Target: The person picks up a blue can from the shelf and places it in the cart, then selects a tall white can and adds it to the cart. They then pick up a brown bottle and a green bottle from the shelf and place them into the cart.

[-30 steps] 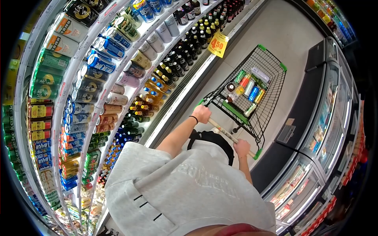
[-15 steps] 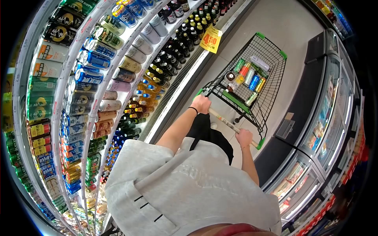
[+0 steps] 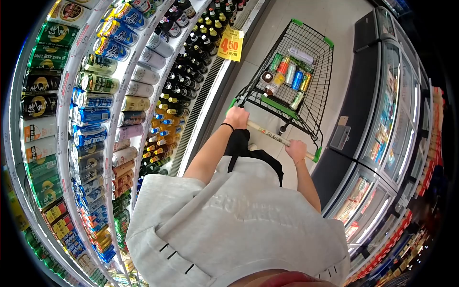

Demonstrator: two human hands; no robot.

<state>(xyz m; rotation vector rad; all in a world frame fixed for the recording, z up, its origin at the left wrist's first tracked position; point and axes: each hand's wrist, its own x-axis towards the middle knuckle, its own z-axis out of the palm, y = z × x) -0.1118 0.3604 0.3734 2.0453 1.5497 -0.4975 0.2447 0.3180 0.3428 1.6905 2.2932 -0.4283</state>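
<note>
My left hand (image 3: 237,117) is wrapped round the left end of the cart's pale handle (image 3: 268,133), with a dark band on the wrist. Near the handle's right end, my right hand (image 3: 296,149) has its fingers closed round the bar. Ahead of both hands stands a black wire shopping cart (image 3: 321,71) with green corners. Several cans and bottles lie in its basket, among them a blue can (image 3: 297,80), a green can (image 3: 276,62) and a dark bottle with a white label (image 3: 267,76).
Shelves of cans and bottles (image 3: 98,100) curve along the left, with a yellow price sign (image 3: 231,44) at their edge. Glass-doored freezers (image 3: 399,110) line the right side. Grey floor tiles (image 3: 267,28) run between them.
The cart and both hands appear slightly further left and higher in the view. The shelf goods and the price sign have shifted. Both hands keep their hold on the handle.
</note>
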